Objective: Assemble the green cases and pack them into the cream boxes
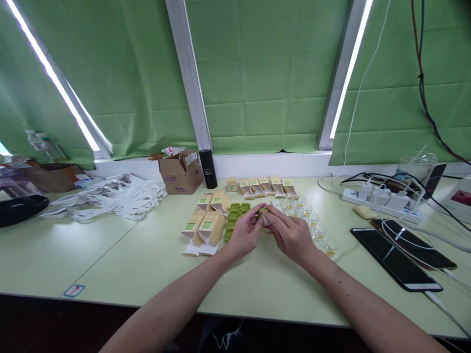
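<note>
Where the left hand (245,233) meets the right hand (294,236): one small piece (262,211)

While the hands are together at the fingertips, the piece sits between them, pinched by fingers of both. Governing relation: left hand on its left, right hand on its right; neither is nearer, since both touch it. Position: at the far end of both forearms, ahead of the palms, above the table (147,274). Colours: green on top, white below. Long axis: covered by the fingers, cannot be told.

Just left of the piece, partly behind the left hand: green cups (230,223), in columns running away from the person.

Right of the piece, beside and beyond the right hand: clear cups (327,244), in rows, several with a yellow spot.

Left of the green cups: near boxes (206,229), tan with green panels, set in pairs.

Beyond the fingertips: a row of far boxes (265,187), plus a single box (231,185) at its left, apart from it.

Farther left, toward the window: a carton (179,175), a black cylinder (208,169) just beside it, then a heap of white straps (110,198).

Farther right: two phones (395,259); beyond them, a power strip (382,203) with plugs.
</note>
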### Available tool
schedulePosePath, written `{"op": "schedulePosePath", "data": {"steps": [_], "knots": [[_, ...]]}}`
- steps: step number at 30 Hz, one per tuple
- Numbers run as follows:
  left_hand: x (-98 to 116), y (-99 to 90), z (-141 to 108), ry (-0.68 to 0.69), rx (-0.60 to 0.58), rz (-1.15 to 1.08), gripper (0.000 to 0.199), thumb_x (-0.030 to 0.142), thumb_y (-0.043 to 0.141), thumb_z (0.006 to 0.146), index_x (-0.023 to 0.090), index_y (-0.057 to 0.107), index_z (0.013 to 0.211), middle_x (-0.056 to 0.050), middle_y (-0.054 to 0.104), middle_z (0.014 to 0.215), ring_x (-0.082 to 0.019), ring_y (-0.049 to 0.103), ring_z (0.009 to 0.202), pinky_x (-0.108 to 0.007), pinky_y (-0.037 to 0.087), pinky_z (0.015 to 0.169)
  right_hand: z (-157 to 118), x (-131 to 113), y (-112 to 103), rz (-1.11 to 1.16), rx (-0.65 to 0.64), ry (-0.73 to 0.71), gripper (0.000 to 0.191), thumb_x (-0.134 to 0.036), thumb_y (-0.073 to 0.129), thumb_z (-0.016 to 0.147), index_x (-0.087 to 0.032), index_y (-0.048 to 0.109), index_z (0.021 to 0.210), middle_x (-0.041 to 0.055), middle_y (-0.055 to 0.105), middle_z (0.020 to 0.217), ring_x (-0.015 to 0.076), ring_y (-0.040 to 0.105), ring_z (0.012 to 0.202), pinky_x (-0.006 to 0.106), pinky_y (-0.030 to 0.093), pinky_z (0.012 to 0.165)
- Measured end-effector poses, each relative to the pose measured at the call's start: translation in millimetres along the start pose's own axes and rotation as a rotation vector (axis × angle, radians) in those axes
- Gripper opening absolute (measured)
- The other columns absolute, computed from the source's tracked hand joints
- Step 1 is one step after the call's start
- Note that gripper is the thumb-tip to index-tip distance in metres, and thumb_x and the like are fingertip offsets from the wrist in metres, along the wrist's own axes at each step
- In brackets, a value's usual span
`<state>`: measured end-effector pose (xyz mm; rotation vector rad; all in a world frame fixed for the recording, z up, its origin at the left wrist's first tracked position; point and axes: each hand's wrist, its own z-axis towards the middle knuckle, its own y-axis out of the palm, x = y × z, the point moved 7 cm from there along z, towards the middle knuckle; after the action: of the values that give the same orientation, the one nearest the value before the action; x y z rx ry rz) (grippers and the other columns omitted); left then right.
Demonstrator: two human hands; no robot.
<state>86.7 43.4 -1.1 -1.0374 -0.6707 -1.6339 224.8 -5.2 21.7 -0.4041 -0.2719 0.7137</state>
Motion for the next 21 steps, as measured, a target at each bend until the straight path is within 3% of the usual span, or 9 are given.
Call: {"op": "schedulePosePath", "data": {"steps": [6, 15, 21], "knots": [[0.9, -0.7, 1.0, -0.040, 0.115, -0.054, 0.047, 0.033, 0.073, 0.095, 0.014, 0.064, 0.137, -0.016, 0.075, 0.124, -0.024, 0.073, 0.112, -0.037, 0.062, 0.099, 3.1, -3.4, -2.0, 0.006, 0.036, -0.025, 0.047, -0.007, 0.052, 0.103, -0.020, 0.055, 0.147, 0.0166, 0.070, 0.142, 0.0201, 0.081, 0.082, 0.029, 0.060, 0.061], [4.7, 2.8, -2.6, -0.004, 0.180, -0.070, 0.042, 0.028, 0.074, 0.091, 0.015, 0.065, 0.130, -0.013, 0.075, 0.116, -0.019, 0.073, 0.102, -0.032, 0.063, 0.093, 3.5, -8.0, -1.9, 0.001, 0.065, -0.073, 0.054, -0.003, 0.050, 0.101, -0.015, 0.048, 0.154, 0.0222, 0.068, 0.142, 0.0246, 0.082, 0.091, 0.031, 0.062, 0.060], [7.4, 3.3, -2.5, 0.002, 0.106, -0.046, 0.045, 0.037, 0.070, 0.097, 0.015, 0.063, 0.135, -0.016, 0.072, 0.130, -0.025, 0.072, 0.116, -0.037, 0.062, 0.099, 2.8, -4.9, 0.7, 0.029, 0.038, -0.029, 0.051, -0.007, 0.053, 0.103, -0.018, 0.049, 0.154, 0.0193, 0.070, 0.142, 0.0268, 0.081, 0.104, 0.032, 0.066, 0.070]]}}
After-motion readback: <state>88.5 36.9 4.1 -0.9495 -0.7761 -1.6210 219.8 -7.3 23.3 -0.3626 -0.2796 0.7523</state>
